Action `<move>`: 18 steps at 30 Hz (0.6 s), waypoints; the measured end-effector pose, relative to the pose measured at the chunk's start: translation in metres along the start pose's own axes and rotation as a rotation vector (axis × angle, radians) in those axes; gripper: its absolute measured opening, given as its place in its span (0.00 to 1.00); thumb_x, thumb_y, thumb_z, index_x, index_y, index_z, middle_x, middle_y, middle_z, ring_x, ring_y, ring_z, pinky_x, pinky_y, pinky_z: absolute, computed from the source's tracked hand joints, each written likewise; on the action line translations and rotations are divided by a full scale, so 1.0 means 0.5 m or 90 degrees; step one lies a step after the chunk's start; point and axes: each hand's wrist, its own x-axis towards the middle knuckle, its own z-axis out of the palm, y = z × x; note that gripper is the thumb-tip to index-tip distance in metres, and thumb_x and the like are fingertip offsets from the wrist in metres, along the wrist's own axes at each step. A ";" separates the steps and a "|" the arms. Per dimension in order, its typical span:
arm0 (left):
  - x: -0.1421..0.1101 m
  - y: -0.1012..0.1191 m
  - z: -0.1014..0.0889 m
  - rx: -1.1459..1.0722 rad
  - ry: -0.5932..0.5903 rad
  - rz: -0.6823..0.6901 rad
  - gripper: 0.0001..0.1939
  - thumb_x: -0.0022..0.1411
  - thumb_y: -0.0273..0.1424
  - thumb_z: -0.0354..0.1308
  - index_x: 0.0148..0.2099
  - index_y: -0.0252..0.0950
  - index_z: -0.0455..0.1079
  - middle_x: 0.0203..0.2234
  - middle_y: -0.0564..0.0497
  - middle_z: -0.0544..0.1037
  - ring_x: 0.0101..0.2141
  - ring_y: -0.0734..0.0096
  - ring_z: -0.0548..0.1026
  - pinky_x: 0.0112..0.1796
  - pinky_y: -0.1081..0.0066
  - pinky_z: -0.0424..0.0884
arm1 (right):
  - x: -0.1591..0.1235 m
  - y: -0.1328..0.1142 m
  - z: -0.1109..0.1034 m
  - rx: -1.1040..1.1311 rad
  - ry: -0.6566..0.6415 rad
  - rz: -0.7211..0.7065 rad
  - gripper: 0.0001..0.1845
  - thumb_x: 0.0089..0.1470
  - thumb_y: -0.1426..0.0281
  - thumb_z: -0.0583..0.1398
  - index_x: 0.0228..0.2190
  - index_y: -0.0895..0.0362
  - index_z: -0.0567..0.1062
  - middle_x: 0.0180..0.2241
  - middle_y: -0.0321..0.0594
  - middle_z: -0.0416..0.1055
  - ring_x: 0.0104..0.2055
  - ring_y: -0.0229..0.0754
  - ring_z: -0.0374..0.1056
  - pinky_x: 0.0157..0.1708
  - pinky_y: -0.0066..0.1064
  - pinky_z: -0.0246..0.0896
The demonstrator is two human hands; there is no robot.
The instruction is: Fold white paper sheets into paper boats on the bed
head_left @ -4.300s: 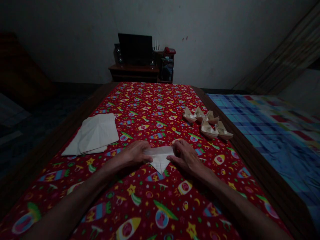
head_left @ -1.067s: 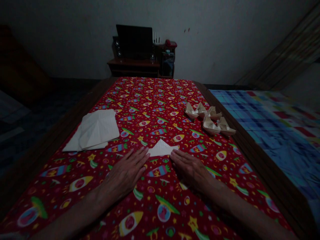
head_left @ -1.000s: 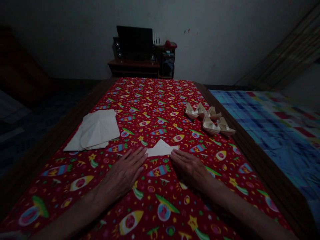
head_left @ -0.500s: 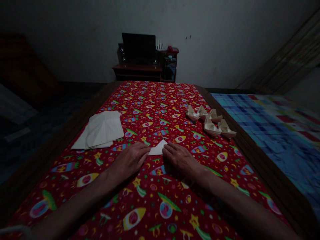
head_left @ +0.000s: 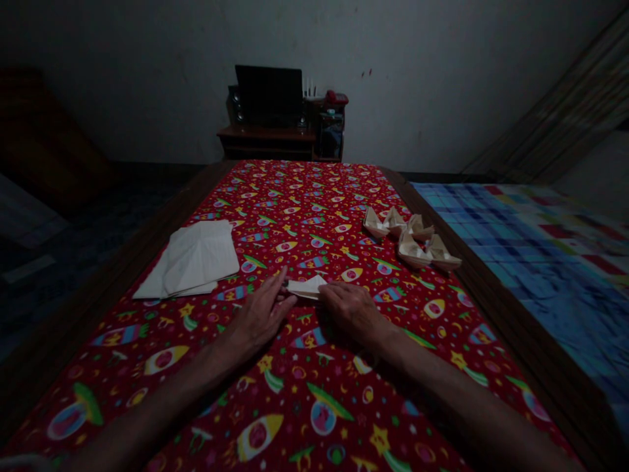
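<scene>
A small piece of folded white paper (head_left: 305, 287) lies near the middle of the red cloth, its pointed flap upward and its near edge slightly raised. My right hand (head_left: 352, 309) is closed over the paper's right end, fingers bent and pressed together, hiding that end. At the left end is my left hand (head_left: 263, 311), with its fingers stretched out and the thumb apart; its fingertips are right beside the paper. Off to the left rests a stack of white paper sheets (head_left: 199, 259). Several folded paper boats (head_left: 415, 252) stand in a cluster on the right.
The red cloth (head_left: 314, 196) with a rocket pattern covers a long table with a dark wooden edge (head_left: 472, 288). Beyond its far end are a black monitor (head_left: 270, 92) on a desk and a red telephone (head_left: 337, 98). A blue plaid bedspread (head_left: 496, 242) spreads out at right.
The triangular paper, earlier turned point-away and pressed flat under both hands, now has its right end folded inward. My right hand moved inward and closed; my left fingers have lifted and spread.
</scene>
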 end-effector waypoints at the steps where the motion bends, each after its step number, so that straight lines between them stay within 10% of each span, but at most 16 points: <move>1: 0.000 0.005 0.006 -0.031 0.001 -0.032 0.31 0.64 0.39 0.47 0.64 0.29 0.49 0.48 0.39 0.70 0.44 0.63 0.73 0.43 0.63 0.72 | 0.000 0.000 0.000 -0.001 0.019 0.008 0.08 0.59 0.77 0.51 0.35 0.60 0.71 0.35 0.46 0.74 0.37 0.41 0.69 0.36 0.30 0.64; 9: 0.032 0.068 0.038 -0.057 -0.039 -0.127 0.15 0.62 0.38 0.46 0.41 0.33 0.68 0.38 0.41 0.76 0.42 0.59 0.74 0.44 0.62 0.69 | 0.001 -0.022 -0.004 0.064 0.132 -0.009 0.10 0.59 0.76 0.50 0.38 0.62 0.70 0.34 0.47 0.74 0.36 0.41 0.69 0.35 0.29 0.65; 18: 0.049 0.066 0.061 0.119 -0.008 -0.128 0.10 0.58 0.30 0.49 0.26 0.34 0.67 0.20 0.48 0.73 0.26 0.66 0.73 0.28 0.70 0.66 | 0.006 -0.023 -0.001 0.190 0.197 0.069 0.10 0.60 0.74 0.50 0.33 0.59 0.71 0.27 0.42 0.74 0.26 0.36 0.68 0.27 0.24 0.61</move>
